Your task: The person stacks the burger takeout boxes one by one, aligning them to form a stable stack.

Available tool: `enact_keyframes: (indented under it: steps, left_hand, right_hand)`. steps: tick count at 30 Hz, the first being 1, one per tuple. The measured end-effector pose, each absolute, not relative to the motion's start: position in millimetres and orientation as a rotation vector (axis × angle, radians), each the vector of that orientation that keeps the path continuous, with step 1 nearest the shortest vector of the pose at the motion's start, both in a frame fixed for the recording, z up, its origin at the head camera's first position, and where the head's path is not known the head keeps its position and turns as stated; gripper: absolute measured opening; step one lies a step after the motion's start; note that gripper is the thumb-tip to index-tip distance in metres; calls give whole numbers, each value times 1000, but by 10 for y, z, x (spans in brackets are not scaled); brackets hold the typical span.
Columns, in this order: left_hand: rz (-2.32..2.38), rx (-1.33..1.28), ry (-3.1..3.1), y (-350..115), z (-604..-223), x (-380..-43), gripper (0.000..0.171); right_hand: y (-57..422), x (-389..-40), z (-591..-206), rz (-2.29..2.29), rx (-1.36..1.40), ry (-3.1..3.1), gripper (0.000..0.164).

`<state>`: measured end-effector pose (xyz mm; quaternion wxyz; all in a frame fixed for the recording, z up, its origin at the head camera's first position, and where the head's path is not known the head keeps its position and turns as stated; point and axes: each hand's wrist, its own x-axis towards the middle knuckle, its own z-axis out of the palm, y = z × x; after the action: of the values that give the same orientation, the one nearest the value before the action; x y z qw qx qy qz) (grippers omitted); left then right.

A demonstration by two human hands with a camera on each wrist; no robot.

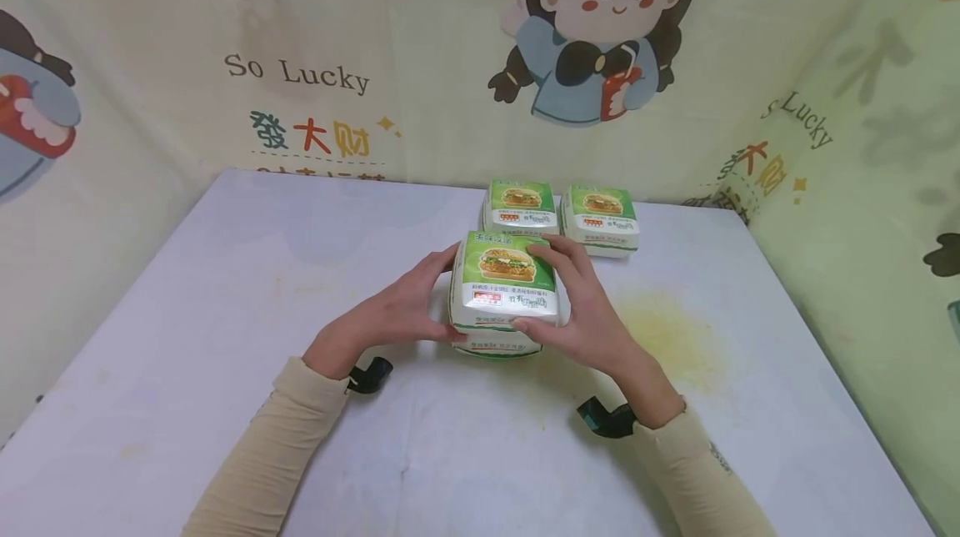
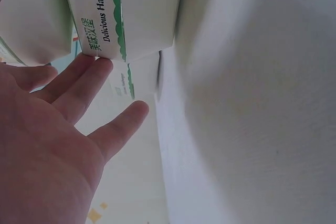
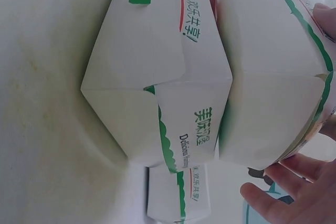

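In the head view, a green-and-white hamburger box (image 1: 512,287) sits over a second hamburger box (image 1: 495,345) on the table. My left hand (image 1: 397,303) holds the upper box's left side, its thumb low near the seam between the boxes. On the opposite side my right hand (image 1: 588,312) grips the upper box, thumb at the front edge and fingers toward the back. The left wrist view shows left fingertips touching the lower box (image 2: 142,14). In the right wrist view, the upper box (image 3: 273,77) lies at a slight angle against the lower box (image 3: 157,66).
Two more hamburger boxes, a back left one (image 1: 519,208) and a back right one (image 1: 600,220), stand side by side behind the stack. The white table (image 1: 225,353) meets a printed cloth backdrop (image 1: 435,62) at the rear. A yellowish stain (image 1: 667,337) marks the tabletop at right.
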<state>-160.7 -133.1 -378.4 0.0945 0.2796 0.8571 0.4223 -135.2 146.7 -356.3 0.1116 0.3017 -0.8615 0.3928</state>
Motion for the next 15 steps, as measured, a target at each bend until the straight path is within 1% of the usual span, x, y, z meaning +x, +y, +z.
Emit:
enact_keyframes:
  steps: [15]
  left_hand:
    - [1258, 851, 2519, -1336, -3798, -1617, 121]
  right_hand:
    - [1485, -1353, -3589, 1114, 881, -2551, 86]
